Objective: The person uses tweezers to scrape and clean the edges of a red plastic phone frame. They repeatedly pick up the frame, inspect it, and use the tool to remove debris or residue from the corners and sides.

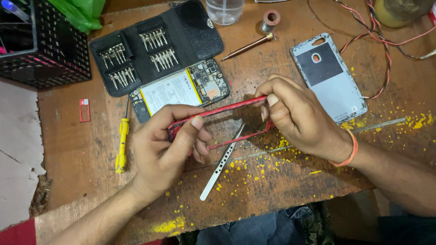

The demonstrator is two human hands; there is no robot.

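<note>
Between both hands (pixel 168 145): red frame (pixel 227 109) pinched.

Left hand (pixel 165 140) comes in from lower left, forearm bare, wrist straight. Fingers curled, thumb pressed forward on top, pinching grip closed. Right hand (pixel 295 115) comes in from right side, forearm lying across lower right corner, orange band around wrist. Its fingers bent downward, tips gripping, knuckles raised up. Both hands at same height, near each other, palms turned inward.
</note>
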